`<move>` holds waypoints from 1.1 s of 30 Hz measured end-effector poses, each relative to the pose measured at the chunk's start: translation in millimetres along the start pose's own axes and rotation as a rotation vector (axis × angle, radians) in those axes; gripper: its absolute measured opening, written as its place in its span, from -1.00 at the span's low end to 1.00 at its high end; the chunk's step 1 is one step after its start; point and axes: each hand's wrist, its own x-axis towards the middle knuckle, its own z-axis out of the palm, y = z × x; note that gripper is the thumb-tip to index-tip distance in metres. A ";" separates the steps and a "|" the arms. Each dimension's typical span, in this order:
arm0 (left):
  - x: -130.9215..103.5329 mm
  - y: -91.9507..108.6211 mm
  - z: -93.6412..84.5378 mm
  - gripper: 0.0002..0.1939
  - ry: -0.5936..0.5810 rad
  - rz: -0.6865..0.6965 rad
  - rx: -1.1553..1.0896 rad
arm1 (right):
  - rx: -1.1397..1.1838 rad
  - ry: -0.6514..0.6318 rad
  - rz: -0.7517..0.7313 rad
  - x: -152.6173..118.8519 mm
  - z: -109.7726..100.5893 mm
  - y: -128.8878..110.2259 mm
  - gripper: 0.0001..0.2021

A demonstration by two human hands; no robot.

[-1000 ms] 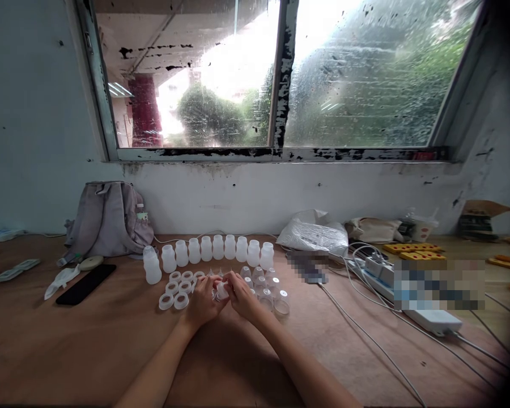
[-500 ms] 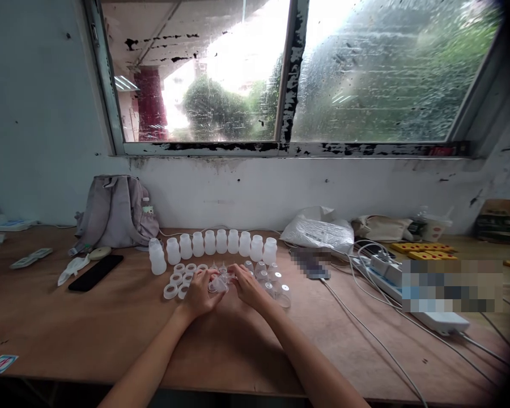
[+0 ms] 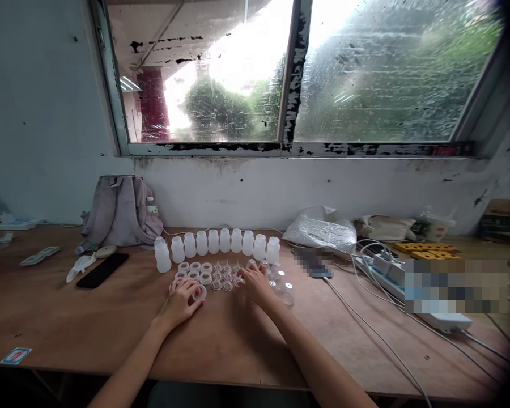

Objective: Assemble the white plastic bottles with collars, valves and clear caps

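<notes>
My left hand (image 3: 179, 301) is low over the table, its thumb and forefinger closed around a whitish screw ring (image 3: 200, 293) at the front of a block of similar rings (image 3: 194, 266). My right hand (image 3: 255, 284) reaches to the right edge of a group of clear bottle nipples (image 3: 226, 277). Its fingers are bent down with the tips at a nipple (image 3: 238, 280); they partly hide it. Clear domed caps (image 3: 281, 274) stand beside and behind that hand, some covered by it. Behind everything, frosted baby bottles (image 3: 213, 242) stand upright in a curved row.
A black phone (image 3: 102, 270) and a white crumpled wrapper (image 3: 81, 267) lie left, before a grey backpack (image 3: 123, 212). On the right are a silvery plastic bag (image 3: 321, 231), a blurred phone with a cable, a white power strip (image 3: 440, 319) and yellow trays (image 3: 425, 249).
My hands have moved apart from the clear pieces in the middle: the left to the rings, the right slightly rightward. The nipple rows are now uncovered. The view has shifted slightly.
</notes>
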 end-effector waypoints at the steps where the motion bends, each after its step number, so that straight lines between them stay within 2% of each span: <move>1: 0.9 -2.2 1.8 -0.89 -0.005 -0.017 -0.005 | -0.015 -0.011 0.003 -0.5 0.3 -1.2 -0.88; 7: 6.4 -4.7 8.8 -0.75 0.023 -0.062 -0.015 | -0.065 -0.054 0.010 -2.1 2.4 -5.6 -0.86; 15: 7.5 -6.2 13.4 -0.78 -0.010 -0.084 -0.004 | -0.125 -0.025 0.037 -1.2 4.3 -6.4 -0.89; 24: 7.5 -13.2 21.0 -0.65 -0.016 -0.094 0.013 | -0.123 -0.044 0.079 0.7 6.8 -3.6 -0.86; 28: 8.2 -15.1 24.2 -0.59 0.016 -0.093 0.045 | -0.102 -0.040 0.098 0.0 5.4 -4.3 -0.81; 33: 8.7 -13.3 22.5 -0.57 0.034 -0.103 0.069 | -0.078 -0.045 0.113 0.5 3.6 -4.9 -0.78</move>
